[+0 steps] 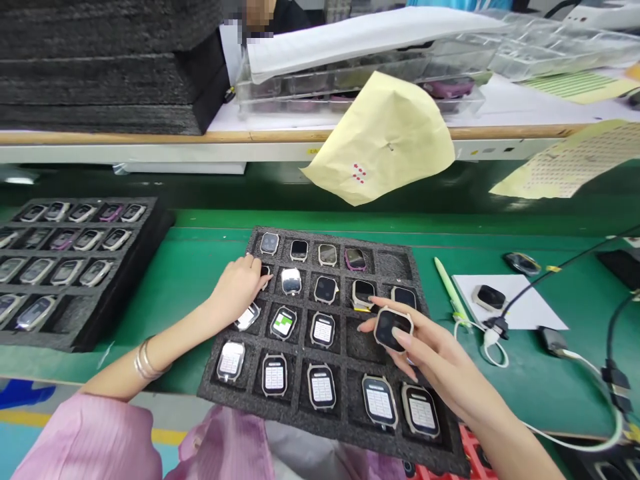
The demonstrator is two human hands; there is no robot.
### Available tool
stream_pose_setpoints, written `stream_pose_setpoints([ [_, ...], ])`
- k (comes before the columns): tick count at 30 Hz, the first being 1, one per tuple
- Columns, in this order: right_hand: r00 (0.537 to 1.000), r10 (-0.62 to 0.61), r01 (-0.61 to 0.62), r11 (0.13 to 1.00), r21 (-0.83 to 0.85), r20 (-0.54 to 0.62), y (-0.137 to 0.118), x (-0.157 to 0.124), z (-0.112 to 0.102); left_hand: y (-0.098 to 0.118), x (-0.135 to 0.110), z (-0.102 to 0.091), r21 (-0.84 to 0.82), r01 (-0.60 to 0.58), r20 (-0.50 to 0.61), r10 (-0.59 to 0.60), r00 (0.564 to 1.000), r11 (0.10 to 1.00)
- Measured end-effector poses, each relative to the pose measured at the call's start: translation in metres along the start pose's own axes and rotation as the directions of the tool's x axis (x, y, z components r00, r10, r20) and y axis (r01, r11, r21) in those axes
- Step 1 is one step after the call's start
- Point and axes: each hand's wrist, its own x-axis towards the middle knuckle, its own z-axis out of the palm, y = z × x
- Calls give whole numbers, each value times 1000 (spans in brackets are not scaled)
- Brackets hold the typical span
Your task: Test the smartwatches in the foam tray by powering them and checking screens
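Note:
A black foam tray (350, 420) with square pockets lies before me, its near side over the table edge. My right hand (425, 340) pinches a smartwatch case (393, 329) with a dark screen and pale frame above a pocket. At the tray's left side, my left hand (239, 288) has its fingers curled around another smartwatch (265, 272), mostly hidden under the fingers. Several strapless watches sit in the other pockets. The near ones, such as this watch (321, 387), show white grid screens; one watch (283, 323) shows green and white. A purple-framed watch (355, 259) lies in the far row.
A second foam tray (113, 293) of watches stands at left. To the right are a light green pen-shaped object (450, 290), a watch (490, 297) on white paper (530, 313), and cables (575, 433). A shelf edge (280, 152) with hanging yellow paper (385, 140) crosses above.

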Motion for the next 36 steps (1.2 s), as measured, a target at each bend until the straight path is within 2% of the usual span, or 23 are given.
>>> stream_pose_setpoints([
  [3, 997, -21, 12, 992, 124, 73, -2, 2, 4, -8, 1, 15, -208, 13, -34, -20, 999, 978],
  [5, 995, -39, 22, 984, 177, 89, -2, 3, 7, -10, 0, 18, -369, 49, -44, -70, 997, 928],
  [8, 989, -72, 47, 981, 188, 128, -3, 6, 10, -14, -2, 16, -578, 58, -14, -81, 997, 814],
  [10, 985, -97, 71, 981, 180, 140, -3, 7, 10, -15, -2, 12, -712, 26, -26, -63, 998, 702],
  [12, 985, -118, 95, 980, 176, 128, -5, 8, 10, -12, 0, 6, -870, 34, 2, -64, 998, 492],
  [14, 982, -138, 116, 979, 166, 128, -6, 9, 8, -5, 4, -4, -975, 119, 112, -45, 993, 187],
  [16, 976, -154, 130, 980, 153, 152, -7, 12, 8, 6, 8, -15, -969, 228, 228, 8, 974, -93],
  [18, 971, -159, 129, 977, 171, 177, -8, 15, 9, 18, 11, -25, -923, 284, 279, 54, 959, -259],
  [20, 972, -151, 107, 967, 231, 182, -9, 17, 11, 28, 12, -32, -897, 302, 293, 78, 953, -323],
  [21, 974, -142, 91, 960, 265, 177, -9, 17, 12, 33, 12, -34, -897, 306, 294, 87, 952, -319],
  [23, 980, -123, 69, 948, 312, 158, -9, 17, 14, 39, 11, -36, -923, 291, 276, 92, 957, -253],
  [29, 977, -136, 68, 929, 363, 163, -5, 17, 15, 41, 3, -28, -973, 196, 208, 103, 973, 118],
  [33, 977, -140, 81, 940, 330, 158, -3, 18, 13, 43, -5, -23, -929, 33, 79, 110, 991, 369],
  [36, 983, -130, 89, 955, 284, 129, -3, 17, 13, 47, -9, -23, -877, -34, 38, 140, 989, 479],
])
